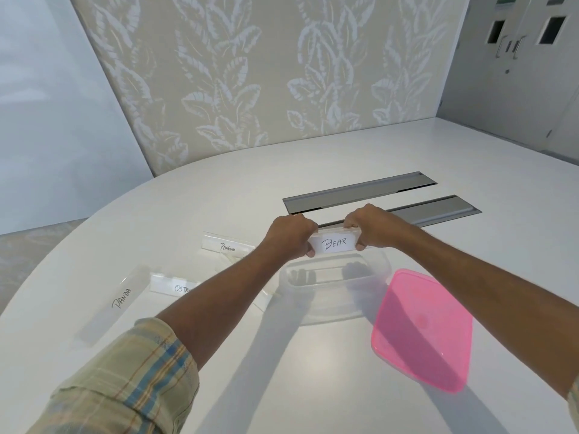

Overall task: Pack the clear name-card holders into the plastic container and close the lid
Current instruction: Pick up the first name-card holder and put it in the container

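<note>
My left hand (pixel 291 236) and my right hand (pixel 369 227) each grip one end of a clear name-card holder marked BEAR (pixel 333 244), held in the air just above the far side of the clear plastic container (pixel 380 267). The container sits open on the white table. Its pink lid (pixel 421 330) lies flat to the right of it. Three more holders rest on the table to the left: PENGUIN (pixel 225 245), one starting OSTR (pixel 175 287) partly hidden by my left forearm, and PANDA (pixel 117 303).
Two grey cable-hatch covers (pixel 360 192) are set into the white table (pixel 188 202) behind my hands. A leaf-patterned wall panel stands beyond the table's far edge. Doors are at the top right.
</note>
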Demonstrator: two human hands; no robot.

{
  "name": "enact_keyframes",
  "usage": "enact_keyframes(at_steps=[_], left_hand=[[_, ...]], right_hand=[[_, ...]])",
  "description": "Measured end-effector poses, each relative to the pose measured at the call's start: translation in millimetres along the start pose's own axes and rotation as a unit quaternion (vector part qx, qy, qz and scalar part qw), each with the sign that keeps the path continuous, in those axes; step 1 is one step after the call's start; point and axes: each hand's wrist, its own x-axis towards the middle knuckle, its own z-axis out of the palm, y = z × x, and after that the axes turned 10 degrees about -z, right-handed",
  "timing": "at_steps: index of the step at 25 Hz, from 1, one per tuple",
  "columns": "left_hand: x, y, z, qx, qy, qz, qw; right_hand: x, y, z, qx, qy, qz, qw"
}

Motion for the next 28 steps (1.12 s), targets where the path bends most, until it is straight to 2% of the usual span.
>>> enact_keyframes(at_steps=[11,28], left_hand=[[10.5,9.0,48.9,0.001,-0.059,-0.012,0.998],[15.2,11.7,69.7,0.037,-0.074,-0.007,0.997]], right_hand=[[20.7,11.0,45.9,-0.073,-0.069,-0.050,0.994],[21.7,11.1,75.5,-0.157,-0.053,-0.062,0.984]])
